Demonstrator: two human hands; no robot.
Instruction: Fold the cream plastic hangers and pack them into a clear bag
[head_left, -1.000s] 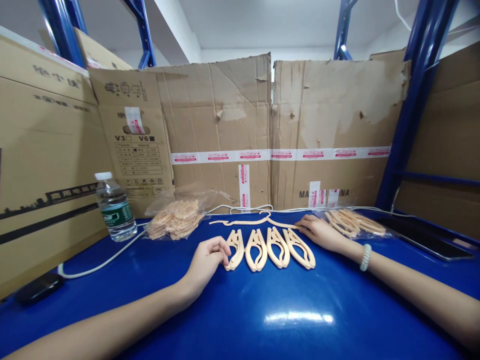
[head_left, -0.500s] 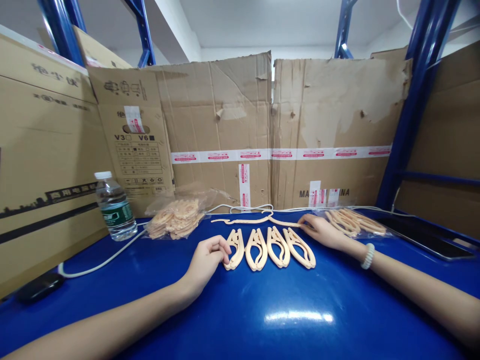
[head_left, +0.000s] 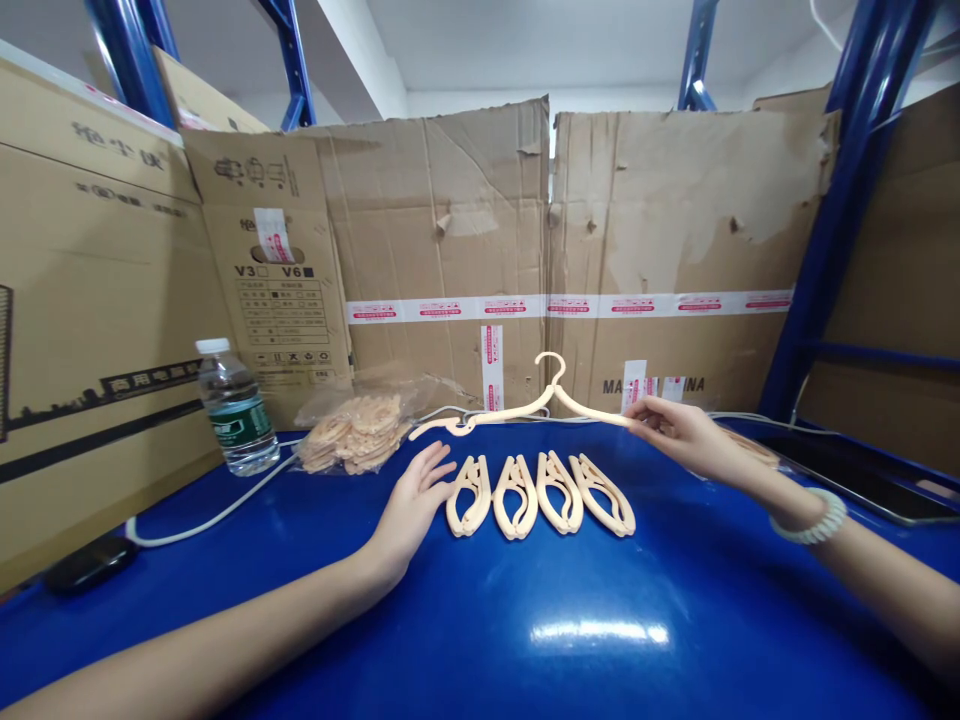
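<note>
My right hand (head_left: 675, 435) pinches the right end of an unfolded cream-coloured clothes hanger (head_left: 517, 408). The hanger is lifted off the table behind a row of folded hangers, its hook upward and its left arm reaching out over the table. My left hand (head_left: 412, 505) is open, fingers spread, just beside the leftmost folded hanger (head_left: 470, 497); whether a fingertip touches it I cannot tell. Several folded hangers of the same kind lie side by side, among them the rightmost one (head_left: 604, 495).
On the blue table (head_left: 480, 620) a clear bag of hanger parts (head_left: 352, 432) lies at the back left beside a water bottle (head_left: 236, 410). A black object (head_left: 90, 563) with a white cable is at left. A phone (head_left: 862, 480) lies at right. Cardboard sheets (head_left: 442, 230) stand behind.
My right hand has raised the unfolded hanger off the table, and its hook now stands up. The left hand's fingers have opened from a curl at the leftmost folded hanger.
</note>
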